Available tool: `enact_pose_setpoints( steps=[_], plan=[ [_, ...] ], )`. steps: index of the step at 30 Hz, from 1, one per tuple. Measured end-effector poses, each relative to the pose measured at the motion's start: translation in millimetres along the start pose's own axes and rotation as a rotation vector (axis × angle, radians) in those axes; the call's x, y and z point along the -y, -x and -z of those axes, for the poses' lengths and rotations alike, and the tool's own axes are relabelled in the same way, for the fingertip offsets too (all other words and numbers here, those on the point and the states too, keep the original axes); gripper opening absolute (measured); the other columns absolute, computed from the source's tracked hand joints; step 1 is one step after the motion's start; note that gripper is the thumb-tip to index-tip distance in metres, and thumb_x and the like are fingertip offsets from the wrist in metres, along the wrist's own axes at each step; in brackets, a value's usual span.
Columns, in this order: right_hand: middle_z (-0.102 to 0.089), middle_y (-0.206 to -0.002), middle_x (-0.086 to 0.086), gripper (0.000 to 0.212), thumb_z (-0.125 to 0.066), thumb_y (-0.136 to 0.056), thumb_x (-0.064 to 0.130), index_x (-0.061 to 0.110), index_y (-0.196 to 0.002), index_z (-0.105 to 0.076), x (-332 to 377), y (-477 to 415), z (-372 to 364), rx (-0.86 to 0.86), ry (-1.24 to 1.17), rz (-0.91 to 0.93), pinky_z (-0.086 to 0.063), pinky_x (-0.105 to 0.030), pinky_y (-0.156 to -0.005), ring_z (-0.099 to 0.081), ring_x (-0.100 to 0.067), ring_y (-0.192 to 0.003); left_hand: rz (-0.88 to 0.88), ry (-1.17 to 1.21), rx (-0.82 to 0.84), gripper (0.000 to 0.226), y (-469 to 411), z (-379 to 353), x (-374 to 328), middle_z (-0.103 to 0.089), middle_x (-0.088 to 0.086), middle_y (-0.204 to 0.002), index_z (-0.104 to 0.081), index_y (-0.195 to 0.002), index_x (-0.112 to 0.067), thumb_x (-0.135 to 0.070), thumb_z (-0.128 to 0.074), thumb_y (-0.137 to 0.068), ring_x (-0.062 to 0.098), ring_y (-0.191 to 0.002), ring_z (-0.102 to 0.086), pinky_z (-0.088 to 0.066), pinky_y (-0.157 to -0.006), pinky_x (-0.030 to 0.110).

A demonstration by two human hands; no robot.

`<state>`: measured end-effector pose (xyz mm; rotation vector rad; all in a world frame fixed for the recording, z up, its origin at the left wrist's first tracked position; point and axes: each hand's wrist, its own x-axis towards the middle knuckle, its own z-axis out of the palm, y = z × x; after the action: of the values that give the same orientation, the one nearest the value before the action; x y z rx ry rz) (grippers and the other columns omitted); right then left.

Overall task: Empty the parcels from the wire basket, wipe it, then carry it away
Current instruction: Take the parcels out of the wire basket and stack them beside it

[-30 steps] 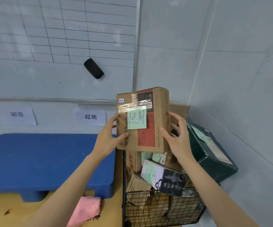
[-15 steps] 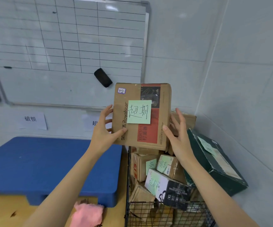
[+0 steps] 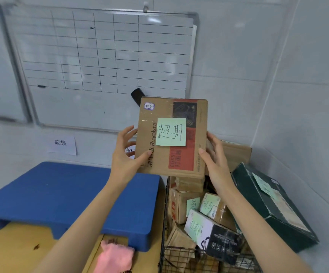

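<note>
At six o'clock, nearest the camera, a crumpled pink cloth (image 3: 114, 257) lay on the yellow wooden table top (image 3: 15, 247), with the black wire basket (image 3: 181, 259) just beside it at five o'clock, piled with parcels: a white-and-black printed box (image 3: 214, 234), small brown cartons with green notes, and a dark green flat box (image 3: 272, 205) leaning out over the basket's right side at four o'clock. A blue plastic platform (image 3: 65, 196) sat on the table from eight to nine o'clock. Above the heap, near the centre, both hands held up a flat brown cardboard parcel (image 3: 171, 137) bearing a green sticky note (image 3: 171, 132) with handwriting. The left hand (image 3: 126, 152) gripped its left edge, thumb on the front face and fingers spread loosely behind; the right hand (image 3: 215, 160) clasped the right edge likewise, thumb in front. Farther off, at eleven o'clock, a gridded whiteboard (image 3: 104, 62) hung on the pale wall, a black eraser (image 3: 137, 95) stuck to it just above the parcel, and a white paper label (image 3: 62, 145) was fixed to the wall below it.
</note>
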<state>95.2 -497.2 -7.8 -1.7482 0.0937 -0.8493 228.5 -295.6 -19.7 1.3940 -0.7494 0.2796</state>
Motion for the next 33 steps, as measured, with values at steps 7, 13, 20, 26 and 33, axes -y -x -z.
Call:
enact_pose_setpoints(
  steps=[7,13,20,26,33],
  plan=[
    [-0.044,-0.146,0.023,0.059,-0.057,-0.094,0.038,0.047,-0.147,-0.032,2,8,-13,0.053,-0.006,-0.016,-0.045,-0.043,-0.107,-0.046,-0.003,-0.133,-0.018,-0.102,0.002,0.076,11,18,-8,-0.049,-0.024,-0.137,-0.038,-0.142,-0.033,-0.015,-0.079,-0.081,-0.002,-0.11,-0.056,-0.047,-0.08,0.009],
    [-0.028,-0.159,0.014,0.071,-0.055,-0.097,0.031,0.049,-0.151,-0.013,7,11,-33,0.071,-0.096,-0.04,-0.037,-0.042,-0.115,-0.034,-0.003,-0.142,-0.036,-0.16,0.0,0.071,20,38,-12,-0.048,-0.032,-0.135,-0.042,-0.141,-0.034,-0.018,-0.078,-0.083,-0.003,-0.118,-0.053,-0.048,-0.082,0.009],
    [-0.043,-0.149,0.017,0.051,-0.053,-0.1,0.024,0.053,-0.136,-0.031,13,-2,-72,0.105,-0.068,-0.023,-0.041,-0.041,-0.112,-0.042,-0.001,-0.136,-0.029,-0.128,-0.052,0.071,11,71,-8,-0.048,-0.032,-0.135,-0.042,-0.142,-0.033,-0.015,-0.078,-0.083,-0.001,-0.119,-0.054,-0.049,-0.081,0.011],
    [-0.04,-0.143,0.02,0.054,-0.059,-0.098,0.026,0.048,-0.139,-0.032,29,-36,-121,0.104,-0.004,-0.038,-0.044,-0.05,-0.108,-0.045,-0.012,-0.134,-0.025,-0.077,-0.062,0.068,-19,116,4,-0.051,-0.028,-0.135,-0.044,-0.139,-0.032,-0.011,-0.077,-0.083,-0.005,-0.114,-0.055,-0.05,-0.081,0.016],
    [-0.048,-0.124,0.032,0.058,-0.05,-0.103,0.032,0.051,-0.15,-0.022,25,-52,-206,0.113,-0.01,-0.071,-0.048,-0.012,-0.082,-0.055,0.01,-0.112,-0.021,-0.068,-0.038,0.067,-63,191,35,-0.052,-0.022,-0.136,-0.044,-0.136,-0.031,-0.022,-0.076,-0.078,-0.001,-0.114,-0.055,-0.053,-0.087,0.032]
  ],
)
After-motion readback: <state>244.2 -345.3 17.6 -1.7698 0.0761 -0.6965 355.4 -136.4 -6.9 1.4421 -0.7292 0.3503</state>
